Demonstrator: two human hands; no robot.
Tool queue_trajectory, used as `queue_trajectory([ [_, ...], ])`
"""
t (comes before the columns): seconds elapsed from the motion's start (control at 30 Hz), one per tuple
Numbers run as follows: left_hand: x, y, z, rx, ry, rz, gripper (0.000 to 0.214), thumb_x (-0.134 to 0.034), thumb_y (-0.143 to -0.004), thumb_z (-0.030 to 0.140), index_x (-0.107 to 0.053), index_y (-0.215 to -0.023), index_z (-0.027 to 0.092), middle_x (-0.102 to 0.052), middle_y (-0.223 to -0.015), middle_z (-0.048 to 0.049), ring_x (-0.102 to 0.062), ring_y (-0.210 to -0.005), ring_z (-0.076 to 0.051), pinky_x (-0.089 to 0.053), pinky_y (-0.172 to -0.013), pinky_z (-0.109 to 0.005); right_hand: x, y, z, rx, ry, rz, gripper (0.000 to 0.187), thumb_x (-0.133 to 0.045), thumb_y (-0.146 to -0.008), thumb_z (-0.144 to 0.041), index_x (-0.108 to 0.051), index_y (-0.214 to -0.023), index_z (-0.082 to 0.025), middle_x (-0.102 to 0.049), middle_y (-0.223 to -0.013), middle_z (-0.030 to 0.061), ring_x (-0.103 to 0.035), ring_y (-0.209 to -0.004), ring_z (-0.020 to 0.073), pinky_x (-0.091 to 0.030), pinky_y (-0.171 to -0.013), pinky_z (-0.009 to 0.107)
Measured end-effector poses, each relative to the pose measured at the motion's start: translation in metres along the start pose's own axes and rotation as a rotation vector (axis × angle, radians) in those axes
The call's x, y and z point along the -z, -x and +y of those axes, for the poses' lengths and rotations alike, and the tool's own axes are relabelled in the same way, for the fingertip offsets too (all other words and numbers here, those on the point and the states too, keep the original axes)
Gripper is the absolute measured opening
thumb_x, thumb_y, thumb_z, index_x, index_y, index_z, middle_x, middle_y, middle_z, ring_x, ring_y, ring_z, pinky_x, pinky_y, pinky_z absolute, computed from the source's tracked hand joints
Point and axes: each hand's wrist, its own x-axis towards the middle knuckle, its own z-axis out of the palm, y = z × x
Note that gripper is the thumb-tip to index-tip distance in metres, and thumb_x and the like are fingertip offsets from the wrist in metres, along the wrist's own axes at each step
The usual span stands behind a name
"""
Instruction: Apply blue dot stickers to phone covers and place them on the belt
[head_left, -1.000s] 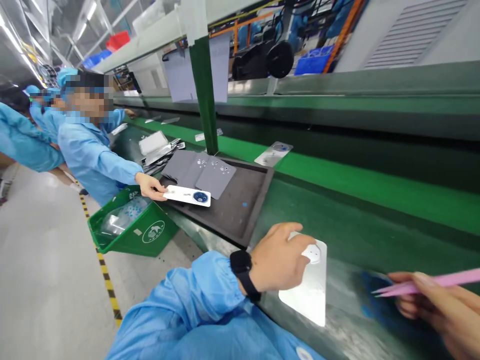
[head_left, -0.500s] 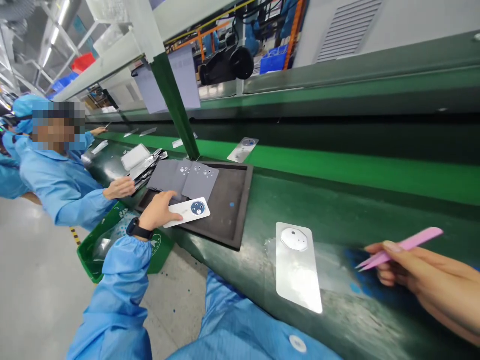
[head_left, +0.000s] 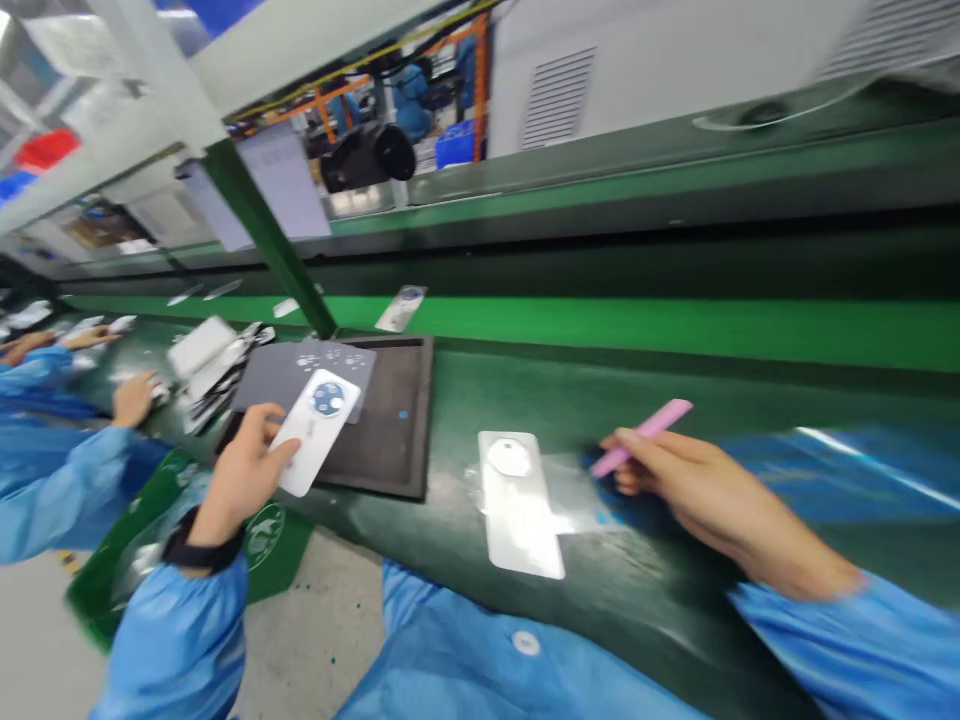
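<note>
Though blurred, card (head_left: 313, 432) in left hand (head_left: 244, 475)

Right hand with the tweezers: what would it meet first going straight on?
The right hand and its pink tweezers would probably meet the white plate on the green workbench first; depth is unclear.

Head-worn view — facing forward and down, close above left hand (head_left: 244, 480), right hand (head_left: 697, 495)
</note>
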Motion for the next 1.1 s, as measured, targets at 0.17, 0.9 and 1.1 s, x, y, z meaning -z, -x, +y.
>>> queue_trajectory([
  [0.17,-0.054,0.028,0.046,-0.006,0.474,-0.134,0.047,-0.064,-0.069,0.046,-0.058,-0.109,0.021,-0.065,-0.078,0.0002,-0.060,-0.059,-0.016,-0.046,-0.050,-0.025,-0.007,-0.002,0.000,-0.127,-0.226,-0.008,0.037,-0.069,-0.070,-0.052,-0.060,-0.064,-0.017,-0.060,-0.054,0.0019,-0.054,-0.048,0.0110,-0.048,-0.051,0.025],
  [0.9,-0.176,0.076,0.101,0.040,0.537,-0.424,0.035,-0.049,-0.078,0.020,-0.040,-0.112,0.021,-0.062,-0.099,-0.0064,-0.066,-0.078,-0.018,-0.052,-0.067,-0.031,0.015,0.007,0.014,-0.071,0.245,-0.361,0.013,-0.058,-0.085,-0.018,-0.060,-0.072,-0.017,-0.066,-0.059,0.0000,-0.064,-0.050,0.0119,-0.051,-0.050,0.021],
  [1.1,-0.169,0.082,0.101,-0.031,0.604,-0.490,0.032,-0.048,-0.078,0.017,-0.039,-0.108,0.021,-0.060,-0.108,-0.0080,-0.066,-0.089,-0.018,-0.052,-0.073,-0.030,0.014,0.006,0.011,-0.143,0.205,-0.370,0.013,-0.061,-0.082,-0.016,-0.060,-0.069,-0.017,-0.066,-0.058,-0.0011,-0.062,-0.048,0.0100,-0.052,-0.049,0.019],
])
